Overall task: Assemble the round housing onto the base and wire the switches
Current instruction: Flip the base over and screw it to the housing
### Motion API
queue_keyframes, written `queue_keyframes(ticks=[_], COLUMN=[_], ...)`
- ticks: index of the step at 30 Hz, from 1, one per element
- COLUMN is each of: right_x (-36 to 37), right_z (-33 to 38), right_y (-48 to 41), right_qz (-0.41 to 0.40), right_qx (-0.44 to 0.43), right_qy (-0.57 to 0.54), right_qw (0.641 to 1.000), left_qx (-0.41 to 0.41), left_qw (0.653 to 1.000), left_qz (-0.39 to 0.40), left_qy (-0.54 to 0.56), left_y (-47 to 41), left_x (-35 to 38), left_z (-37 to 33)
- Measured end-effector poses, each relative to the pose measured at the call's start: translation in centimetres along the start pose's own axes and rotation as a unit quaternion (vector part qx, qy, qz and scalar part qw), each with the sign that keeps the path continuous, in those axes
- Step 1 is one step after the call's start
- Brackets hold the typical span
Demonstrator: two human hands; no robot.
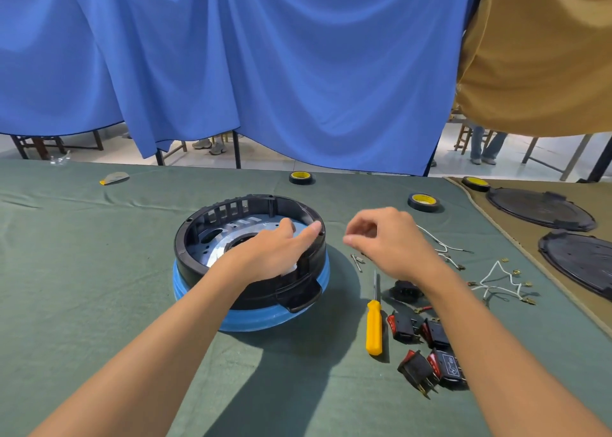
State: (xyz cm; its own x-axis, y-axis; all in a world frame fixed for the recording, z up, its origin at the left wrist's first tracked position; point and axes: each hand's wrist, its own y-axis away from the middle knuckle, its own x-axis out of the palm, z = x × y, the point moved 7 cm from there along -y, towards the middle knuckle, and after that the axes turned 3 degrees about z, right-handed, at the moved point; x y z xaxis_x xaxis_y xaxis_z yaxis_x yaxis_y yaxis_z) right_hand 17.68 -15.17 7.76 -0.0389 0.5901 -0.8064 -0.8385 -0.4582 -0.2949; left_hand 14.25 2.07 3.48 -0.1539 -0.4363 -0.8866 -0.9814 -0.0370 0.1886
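Note:
The black round housing [212,219] sits on the blue base [265,317] in the middle of the green cloth. My left hand [271,251] lies over the housing's right rim, fingers straight, fingertips touching the rim. My right hand [387,237] hovers just right of the housing with fingers curled together as if pinching something too small to see. Several black rocker switches [427,347] with red buttons lie at the front right. White wires with terminals [500,281] lie further right. A yellow-handled screwdriver [374,324] lies beside the switches.
Two small screws [357,261] lie right of the housing. Three rolls of black tape [424,202] sit toward the far edge. Two black round covers [543,209] rest on a tan cloth at the right. A blue curtain hangs behind the table.

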Motion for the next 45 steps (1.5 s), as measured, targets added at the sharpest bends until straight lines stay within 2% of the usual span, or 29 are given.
queue_keyframes(ticks=[3, 6, 11, 16, 25, 33, 37, 41, 45], right_x=[-0.7, -0.3, 1.6, 1.8, 2.2, 1.5, 1.9, 1.5, 2.2], right_z=[1.5, 2.1, 2.9, 2.9, 2.3, 2.4, 2.2, 2.1, 2.2], right_y=[-0.6, -1.2, -1.9, -1.9, -1.8, -1.6, -1.7, -1.5, -1.5], right_qz=[-0.060, -0.083, -0.036, -0.033, 0.030, -0.024, 0.014, -0.012, 0.016], right_qx=[-0.023, -0.025, -0.046, -0.059, -0.047, -0.042, -0.025, -0.027, -0.022], right_qy=[-0.059, -0.074, -0.034, 0.011, 0.038, 0.009, 0.025, 0.022, 0.028], right_qw=[0.996, 0.993, 0.998, 0.998, 0.998, 0.999, 0.999, 0.999, 0.999], left_qx=[-0.002, -0.018, -0.018, -0.041, -0.026, -0.042, -0.036, -0.039, -0.018], left_qw=[1.000, 0.998, 0.999, 0.996, 0.998, 0.996, 0.997, 0.996, 0.999], left_qz=[-0.013, -0.035, -0.015, -0.015, -0.005, -0.010, -0.008, -0.024, -0.014], left_qy=[0.014, 0.049, 0.026, 0.072, 0.053, 0.082, 0.069, 0.081, 0.041], left_y=[-0.1, -0.4, -0.3, -0.3, -0.2, -0.4, -0.6, -0.5, -0.4], left_x=[-0.1, -0.2, 0.1, -0.1, 0.0, 0.0, 0.1, -0.1, 0.0], left_z=[0.0, 0.1, 0.0, 0.3, 0.1, 0.6, 0.6, 0.6, 0.1])
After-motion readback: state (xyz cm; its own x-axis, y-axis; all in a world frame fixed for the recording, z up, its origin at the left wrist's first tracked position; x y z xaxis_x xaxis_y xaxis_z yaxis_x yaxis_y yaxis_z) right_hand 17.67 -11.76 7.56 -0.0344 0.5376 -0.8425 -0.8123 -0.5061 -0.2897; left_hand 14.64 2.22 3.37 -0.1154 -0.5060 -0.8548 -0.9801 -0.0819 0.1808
